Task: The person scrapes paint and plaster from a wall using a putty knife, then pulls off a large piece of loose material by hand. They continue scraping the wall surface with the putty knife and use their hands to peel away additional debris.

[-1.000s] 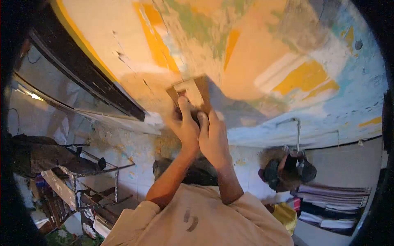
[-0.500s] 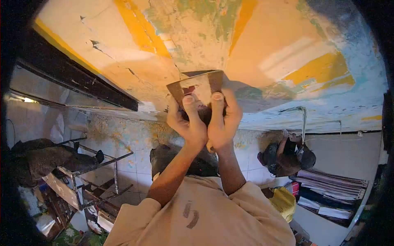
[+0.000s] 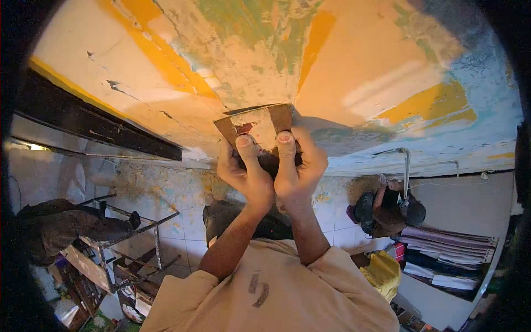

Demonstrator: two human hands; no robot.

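Both my hands are raised overhead against a ceiling of peeling orange, yellow and green paint (image 3: 354,61). They grip a wide flat scraper (image 3: 255,123) whose paint-caked blade presses on the ceiling. My left hand (image 3: 243,174) wraps the handle from the left, with its thumb up on the blade. From the right, my right hand (image 3: 298,166) holds the same handle, thumb beside the other. The handle itself is mostly hidden between the palms. My beige sleeves and shirt (image 3: 265,293) fill the bottom of the view.
A dark beam (image 3: 94,124) runs along the ceiling's left edge. A metal frame stand (image 3: 127,232) is at lower left. Dark bags (image 3: 387,210) hang from a pipe at right, above stacked sheets (image 3: 448,260) and a yellow bag (image 3: 381,274).
My hands and the scraper have shifted a little to the left along the ceiling, and both thumbs now sit up against the blade. The view has tilted slightly.
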